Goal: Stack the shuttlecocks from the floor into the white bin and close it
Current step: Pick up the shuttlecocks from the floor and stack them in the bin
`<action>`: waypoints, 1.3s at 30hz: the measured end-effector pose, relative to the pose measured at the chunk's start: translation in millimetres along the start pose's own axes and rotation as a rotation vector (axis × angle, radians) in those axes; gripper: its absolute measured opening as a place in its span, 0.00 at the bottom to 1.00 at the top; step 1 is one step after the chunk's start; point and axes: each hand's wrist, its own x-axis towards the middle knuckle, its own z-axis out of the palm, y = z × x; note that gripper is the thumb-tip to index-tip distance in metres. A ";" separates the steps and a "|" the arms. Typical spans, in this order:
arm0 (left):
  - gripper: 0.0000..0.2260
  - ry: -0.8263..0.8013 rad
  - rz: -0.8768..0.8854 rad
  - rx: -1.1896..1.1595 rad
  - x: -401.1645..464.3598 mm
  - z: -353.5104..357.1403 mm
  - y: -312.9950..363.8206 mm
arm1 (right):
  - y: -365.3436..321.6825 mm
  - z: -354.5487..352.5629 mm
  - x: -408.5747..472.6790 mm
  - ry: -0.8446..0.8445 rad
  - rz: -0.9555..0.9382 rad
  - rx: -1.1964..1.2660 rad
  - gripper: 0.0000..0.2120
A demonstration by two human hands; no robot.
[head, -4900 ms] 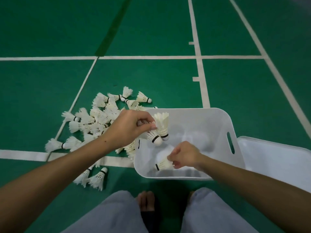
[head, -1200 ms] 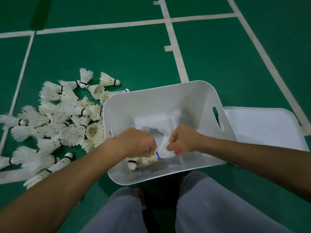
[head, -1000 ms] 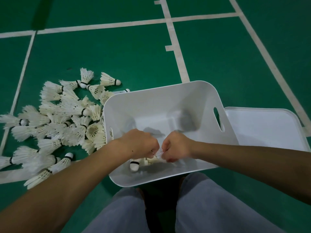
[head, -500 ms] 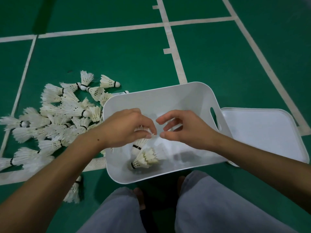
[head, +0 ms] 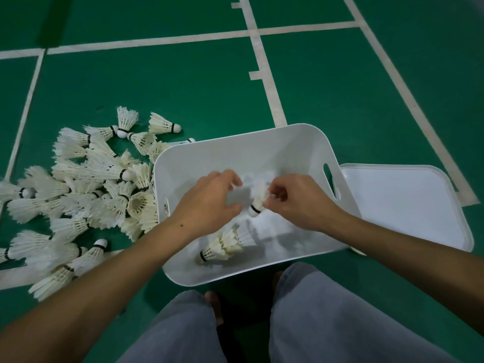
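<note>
1. The white feathered shuttlecock with a black-banded cork (head: pixel 258 201) hangs cork-down over the white plastic bin (head: pixel 296 137); I judge it should be nested into the short stack of shuttlecocks (head: pixel 222 246) lying on the bin's floor.
2. The right hand (head: pixel 298 201) pinches its feathers.
3. The left hand (head: pixel 209 201) is just beside it, fingers loosely curled, apparently holding nothing.
4. A loose pile of shuttlecocks (head: pixel 86 195) lies on the floor left of the bin; the flat white lid (head: pixel 408 205) lies to the right.

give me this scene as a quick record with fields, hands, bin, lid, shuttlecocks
right hand: pinches a shuttlecock over the bin, cork end down
left hand: fingers curled beside it, above the bin; any hold is unclear
white bin: open, short stack of shuttlecocks lying inside
lid: flat on the floor, right of the bin
loose shuttlecocks: piled on the floor left of the bin
</note>
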 end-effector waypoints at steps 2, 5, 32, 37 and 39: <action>0.25 -0.335 -0.063 0.159 4.1 5.6 0.8 | 12.2 0.3 -1.1 -0.048 0.092 -0.074 0.09; 0.33 -0.602 -0.092 0.303 7.5 22.7 6.5 | 16.7 5.6 -1.9 -0.170 0.156 -0.128 0.12; 0.15 -0.140 0.028 -0.235 -13.1 -4.8 7.5 | 3.5 13.7 20.5 -0.592 0.180 -0.058 0.07; 0.05 0.347 0.057 -0.425 -45.0 -54.1 -1.1 | -43.0 -22.9 19.1 -0.147 -0.128 -0.240 0.09; 0.04 0.525 0.015 -0.428 -57.7 -68.1 -21.8 | -76.2 -40.9 23.0 -0.026 -0.289 -0.258 0.08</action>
